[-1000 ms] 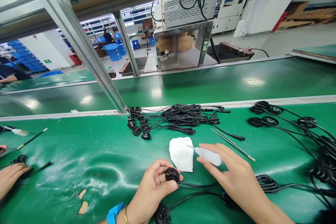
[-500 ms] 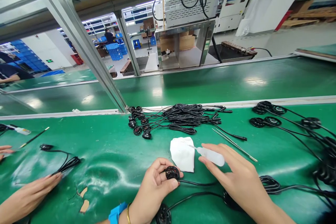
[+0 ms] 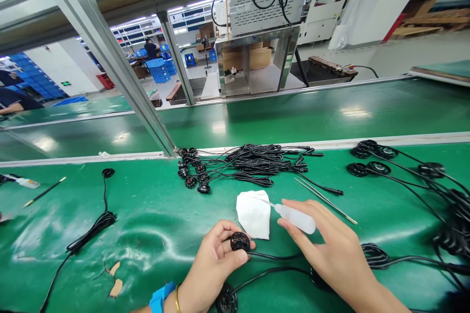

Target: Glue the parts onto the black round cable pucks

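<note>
1. Lower centre: the left hand [image 3: 216,265] pinches a round black part [image 3: 240,241] between thumb and fingers; it is ribbed around the edge, glossy, with reddish-brown bits inside. A smooth black cable [image 3: 273,256] runs from it toward the right.
2. Right of lower centre: the right hand [image 3: 332,242] pinches a squeeze bottle [image 3: 296,218] between thumb and fingers. Its body is translucent, whitish and rounded, narrowing to a thin nozzle that points left over a white cloth [image 3: 253,217]; whether they touch cannot be told.
3. The cloth lies flat, soft and matte, roughly square with uneven edges, on a shiny green mat [image 3: 157,195] that is rippled and torn at lower left.
4. Middle of the frame: coiled black cables [image 3: 253,161] with ridged round heads lie in a heap; slim metal tweezers [image 3: 325,200] rest below right.
5. Containers: the bottle's contents cannot be made out. Upper centre, a shiny metal stand [image 3: 290,58] holds brown cardboard [image 3: 260,57]. Upper left, blue plastic crates [image 3: 158,72] are stacked; their contents are too small to tell.
</note>
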`<state>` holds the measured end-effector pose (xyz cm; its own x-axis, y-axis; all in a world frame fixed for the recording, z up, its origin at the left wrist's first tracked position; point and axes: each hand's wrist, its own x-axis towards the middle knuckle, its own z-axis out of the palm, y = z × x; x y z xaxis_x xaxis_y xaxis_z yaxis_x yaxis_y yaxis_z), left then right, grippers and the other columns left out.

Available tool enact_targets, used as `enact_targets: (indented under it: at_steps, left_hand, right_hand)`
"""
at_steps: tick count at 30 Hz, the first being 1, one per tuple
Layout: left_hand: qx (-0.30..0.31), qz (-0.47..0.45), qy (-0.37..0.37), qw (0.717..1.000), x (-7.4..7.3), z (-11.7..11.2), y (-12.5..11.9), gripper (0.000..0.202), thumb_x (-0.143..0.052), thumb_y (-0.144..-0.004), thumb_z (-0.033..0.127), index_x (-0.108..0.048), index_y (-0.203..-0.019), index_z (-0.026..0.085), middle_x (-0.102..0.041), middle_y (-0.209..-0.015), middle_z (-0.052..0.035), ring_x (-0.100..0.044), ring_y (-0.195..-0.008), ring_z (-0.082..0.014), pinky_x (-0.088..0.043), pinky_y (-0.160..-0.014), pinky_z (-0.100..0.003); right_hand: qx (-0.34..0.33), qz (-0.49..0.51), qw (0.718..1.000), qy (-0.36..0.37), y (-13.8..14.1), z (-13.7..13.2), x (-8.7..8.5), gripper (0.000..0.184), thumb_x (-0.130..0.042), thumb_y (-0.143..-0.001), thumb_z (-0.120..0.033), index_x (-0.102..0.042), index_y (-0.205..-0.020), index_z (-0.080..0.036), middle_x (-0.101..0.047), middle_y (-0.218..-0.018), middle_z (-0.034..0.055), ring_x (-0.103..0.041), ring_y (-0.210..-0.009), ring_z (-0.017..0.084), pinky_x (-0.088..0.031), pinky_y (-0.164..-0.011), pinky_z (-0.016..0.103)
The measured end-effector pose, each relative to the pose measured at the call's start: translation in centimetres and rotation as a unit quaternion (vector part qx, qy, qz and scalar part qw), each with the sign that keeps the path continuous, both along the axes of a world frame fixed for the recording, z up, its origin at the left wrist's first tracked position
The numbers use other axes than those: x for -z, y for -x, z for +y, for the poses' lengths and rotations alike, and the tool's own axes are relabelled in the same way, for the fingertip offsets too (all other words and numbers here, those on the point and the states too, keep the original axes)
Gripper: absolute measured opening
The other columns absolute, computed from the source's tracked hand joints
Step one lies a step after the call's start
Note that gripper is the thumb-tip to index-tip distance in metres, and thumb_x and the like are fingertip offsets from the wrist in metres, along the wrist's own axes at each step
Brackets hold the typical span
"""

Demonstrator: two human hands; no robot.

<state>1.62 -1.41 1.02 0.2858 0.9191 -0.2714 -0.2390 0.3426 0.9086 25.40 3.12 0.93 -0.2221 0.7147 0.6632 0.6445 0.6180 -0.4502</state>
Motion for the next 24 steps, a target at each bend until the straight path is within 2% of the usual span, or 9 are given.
enact_targets:
  at_steps: [4,10,19,24]
  left_hand:
    - [0.002,-0.003,0.004,1.000,-0.06,0.01,0.01,0.029,-0.077,-0.084,0.025,-0.056,-0.103,0.018,-0.065,-0.108,-0.0096,-0.063,-0.110,-0.0254,-0.046,-0.094,-0.037]
    - [0.005,-0.002,0.004,1.000,-0.12,0.04,-0.16,0.030,-0.078,-0.083,0.027,-0.056,-0.103,0.018,-0.066,-0.106,-0.0094,-0.064,-0.108,-0.0248,-0.046,-0.094,-0.037]
    - [0.005,-0.005,-0.003,1.000,0.24,-0.11,-0.06,0.031,-0.078,-0.083,0.025,-0.056,-0.104,0.018,-0.066,-0.107,-0.0099,-0.064,-0.108,-0.0255,-0.046,-0.094,-0.038]
    - [-0.006,-0.004,-0.003,1.000,0.37,-0.11,-0.15,0.030,-0.077,-0.084,0.024,-0.056,-0.104,0.017,-0.066,-0.108,-0.0102,-0.063,-0.108,-0.0254,-0.046,-0.094,-0.039]
  right_hand:
    - [-0.007,0.003,1.000,-0.013,0.09,-0.01,-0.24,0.025,-0.063,-0.096,-0.025,-0.058,-0.119,-0.019,-0.067,-0.100,0.0067,-0.059,-0.085,0.019,-0.050,-0.075,0.031]
    - [-0.037,0.012,0.999,-0.020,0.20,-0.01,-0.39,0.025,-0.065,-0.094,-0.020,-0.060,-0.118,-0.015,-0.060,-0.085,0.0051,-0.050,-0.073,0.016,-0.044,-0.064,0.030]
    - [-0.047,0.010,0.999,-0.024,0.28,0.01,-0.27,0.027,-0.066,-0.093,-0.017,-0.060,-0.119,-0.014,-0.062,-0.089,0.0057,-0.051,-0.074,0.016,-0.044,-0.066,0.029]
    - [-0.024,0.025,0.999,-0.024,0.30,-0.06,-0.58,0.021,-0.065,-0.094,-0.022,-0.061,-0.114,-0.016,-0.067,-0.096,0.0053,-0.058,-0.081,0.016,-0.048,-0.073,0.029]
